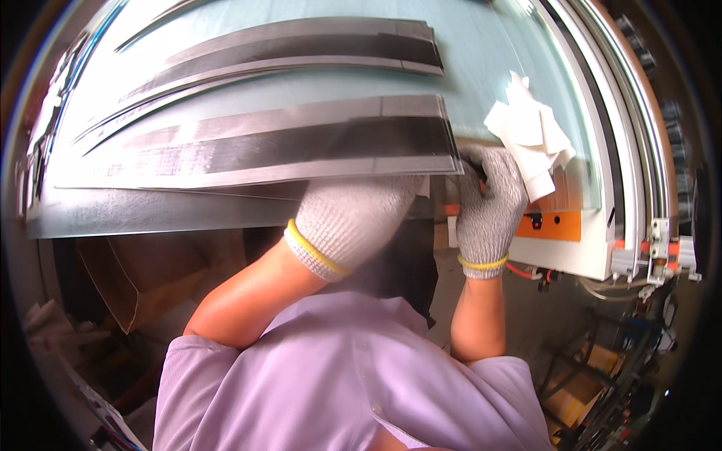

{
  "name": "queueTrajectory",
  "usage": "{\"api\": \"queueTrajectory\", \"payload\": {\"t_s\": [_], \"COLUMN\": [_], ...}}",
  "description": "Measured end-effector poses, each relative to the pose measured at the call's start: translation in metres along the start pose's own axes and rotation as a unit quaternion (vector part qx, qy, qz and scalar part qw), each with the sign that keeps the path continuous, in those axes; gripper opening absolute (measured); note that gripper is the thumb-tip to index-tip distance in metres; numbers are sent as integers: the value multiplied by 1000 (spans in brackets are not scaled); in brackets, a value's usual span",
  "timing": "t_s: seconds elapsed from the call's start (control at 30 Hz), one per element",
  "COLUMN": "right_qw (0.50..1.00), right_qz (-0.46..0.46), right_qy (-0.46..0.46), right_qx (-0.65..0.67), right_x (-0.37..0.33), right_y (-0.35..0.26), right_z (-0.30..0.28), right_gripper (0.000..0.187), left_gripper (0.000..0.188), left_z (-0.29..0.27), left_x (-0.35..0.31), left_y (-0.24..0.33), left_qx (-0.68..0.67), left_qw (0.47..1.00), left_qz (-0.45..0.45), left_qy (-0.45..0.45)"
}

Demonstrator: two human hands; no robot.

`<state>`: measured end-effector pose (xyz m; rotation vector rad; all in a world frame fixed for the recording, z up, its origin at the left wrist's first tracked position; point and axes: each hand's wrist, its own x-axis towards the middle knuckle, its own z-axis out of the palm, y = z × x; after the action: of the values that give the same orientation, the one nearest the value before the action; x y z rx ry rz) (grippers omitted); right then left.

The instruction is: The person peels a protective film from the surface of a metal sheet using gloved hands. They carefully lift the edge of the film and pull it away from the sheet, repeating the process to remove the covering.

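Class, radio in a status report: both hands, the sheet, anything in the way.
Left hand gripping the near metal sheet edge. Right hand at its corner, holding white cloth. More sheets stacked behind.

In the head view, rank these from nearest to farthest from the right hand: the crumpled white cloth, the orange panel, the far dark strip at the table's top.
1. Crumpled white cloth: held in the right hand, above it.
2. Orange panel: just right of the hand, on the white frame's front.
3. Far dark strip: up-left, across the glass table.
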<state>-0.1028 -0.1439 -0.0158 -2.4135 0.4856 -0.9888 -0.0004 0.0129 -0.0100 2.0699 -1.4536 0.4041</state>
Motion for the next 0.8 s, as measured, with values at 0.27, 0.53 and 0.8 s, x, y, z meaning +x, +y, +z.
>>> {"api": "queueTrajectory", "payload": {"t_s": [0.27, 0.53, 0.8], "right_qw": [942, 960, 913], "right_qz": [135, -102, -56], "right_qy": [139, -214, -397], "right_qx": [273, 150, 75], "right_x": [10, 86, 99], "right_y": [-8, -46, -48], "right_z": [-5, -2, 44], "right_gripper": [21, 25, 40], "left_gripper": [26, 48, 48], "left_z": [-12, -17, -14], "left_x": [-26, -54, -56], "left_y": [9, 2, -4], "left_qx": [-47, 13, -62], "left_qw": [996, 989, 990], "left_qz": [-52, -48, -65], "left_qy": [-63, -139, -107]}}
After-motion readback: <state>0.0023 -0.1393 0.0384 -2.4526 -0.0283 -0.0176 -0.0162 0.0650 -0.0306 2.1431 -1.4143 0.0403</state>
